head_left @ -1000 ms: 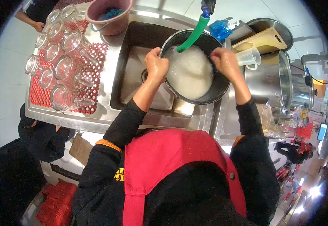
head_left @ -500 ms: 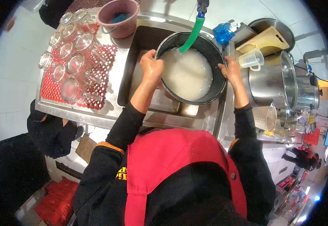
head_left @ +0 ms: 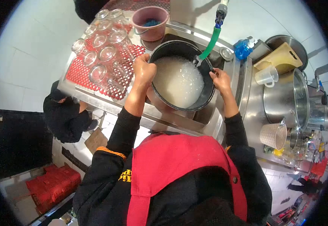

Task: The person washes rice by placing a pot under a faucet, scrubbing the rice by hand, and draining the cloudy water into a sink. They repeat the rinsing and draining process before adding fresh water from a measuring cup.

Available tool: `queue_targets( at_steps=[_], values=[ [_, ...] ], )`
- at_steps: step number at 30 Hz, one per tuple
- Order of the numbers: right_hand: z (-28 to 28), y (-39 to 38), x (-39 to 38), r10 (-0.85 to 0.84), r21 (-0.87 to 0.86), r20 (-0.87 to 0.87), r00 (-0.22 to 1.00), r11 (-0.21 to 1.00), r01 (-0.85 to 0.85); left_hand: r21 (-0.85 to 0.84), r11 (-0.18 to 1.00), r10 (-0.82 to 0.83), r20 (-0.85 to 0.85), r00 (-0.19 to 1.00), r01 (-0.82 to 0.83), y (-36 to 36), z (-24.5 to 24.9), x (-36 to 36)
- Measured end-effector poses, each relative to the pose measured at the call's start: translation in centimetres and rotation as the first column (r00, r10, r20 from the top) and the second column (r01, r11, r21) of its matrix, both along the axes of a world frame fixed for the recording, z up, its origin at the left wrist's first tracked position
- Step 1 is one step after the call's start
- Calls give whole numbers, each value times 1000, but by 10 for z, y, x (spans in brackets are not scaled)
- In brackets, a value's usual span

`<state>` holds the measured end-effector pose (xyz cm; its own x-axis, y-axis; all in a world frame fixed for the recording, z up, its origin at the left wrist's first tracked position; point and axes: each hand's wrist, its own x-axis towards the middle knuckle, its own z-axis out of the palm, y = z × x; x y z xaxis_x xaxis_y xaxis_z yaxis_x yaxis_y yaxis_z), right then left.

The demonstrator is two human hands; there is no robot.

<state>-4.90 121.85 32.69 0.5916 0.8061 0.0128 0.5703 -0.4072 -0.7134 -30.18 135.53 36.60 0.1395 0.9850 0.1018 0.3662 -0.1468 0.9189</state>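
Observation:
Both my hands grip the rim of a large dark-lined pot [head_left: 209, 87] held over the sink. My left hand [head_left: 144, 70] is closed on its left side, with the thumb over the edge. On the far side, my right hand [head_left: 221, 80] pinches the right rim. Cloudy whitish water [head_left: 177, 83] with some bubbles partly fills the pot; what lies at its bottom is hidden. A green hose [head_left: 211, 43] hangs from the tap, and its lower end meets the pot's back right rim, where water splashes in.
Upturned glass mugs [head_left: 98, 73] stand on a red perforated mat [head_left: 80, 71] at left. Behind are a pink bucket [head_left: 160, 32] and a blue bottle [head_left: 242, 49]. At right stand a measuring jug [head_left: 267, 76], a steel pot [head_left: 280, 100] and a woven-pattern bucket [head_left: 271, 135]. A person [head_left: 68, 116] crouches at left.
The pot has moved left across the sink with both hands on it. The hose end, earlier over the water's middle, is now at the back right rim. My view has turned somewhat.

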Motion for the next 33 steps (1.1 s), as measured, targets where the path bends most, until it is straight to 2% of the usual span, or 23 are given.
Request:
queue_targets(
  at_steps=[1, 2, 3, 5, 6, 8, 10, 11, 13, 17, 20, 21, 24, 31, 33],
  values=[
    [-7, 1, -4, -19, 33, -44, 999, 999, 20, 46, 999, 4, -27, 1000, -3, -1, 5, -5],
    [-20, 4, -3, 20, 72, -45, 999, 997, -17, 78, 997, 25, -147, 989, -14, -3, 10, -11],
    [-25, 5, -7, 27, 79, -51, 998, 997, -23, 85, 996, 32, -152, 988, -20, -7, 20, -15],
    [-35, 7, -16, -14, 111, -405, 914, 992, 65, 210, 977, 78, -272, 959, -20, -16, 38, -21],
    [-27, 5, -25, -17, 100, -539, 842, 991, 85, 217, 976, 85, -276, 957, -24, -20, 46, -22],
    [-30, 2, -34, 11, 123, -618, 786, 989, 83, 153, 987, 66, -164, 984, -40, -27, 56, -24],
    [-34, 2, -41, 19, 128, -742, 670, 985, 114, 202, 979, 70, -200, 977, -29, -27, 58, -27],
    [-37, 3, -42, 21, 130, -745, 666, 985, 114, 246, 969, 72, -229, 971, -14, -26, 58, -28],
    [-40, 3, -44, 44, 129, -825, 564, 985, 112, 263, 965, 77, -274, 959, -2, -24, 58, -29],
    [-38, -4, -50, 21, 92, -863, 504, 989, 116, 341, 939, 68, -322, 944, 49, -28, 66, -28],
    [-46, -9, -51, 59, 102, -937, 344, 989, 107, 351, 934, 54, -313, 948, 62, -33, 75, -24],
    [-51, -11, -52, 59, 102, -938, 341, 989, 110, 351, 934, 52, -316, 947, 66, -34, 75, -23],
    [-66, -13, -54, 85, 115, -981, 175, 979, 169, 359, 930, 43, -307, 951, 74, -35, 76, -19],
    [-83, -16, -62, 154, 149, -988, -5, 965, 217, 306, 948, 27, -358, 933, 90, -41, 81, -13],
    [-87, -16, -68, 155, 138, -987, -33, 940, 312, 295, 950, 5, -350, 937, 105, -44, 82, -11]
  ],
)
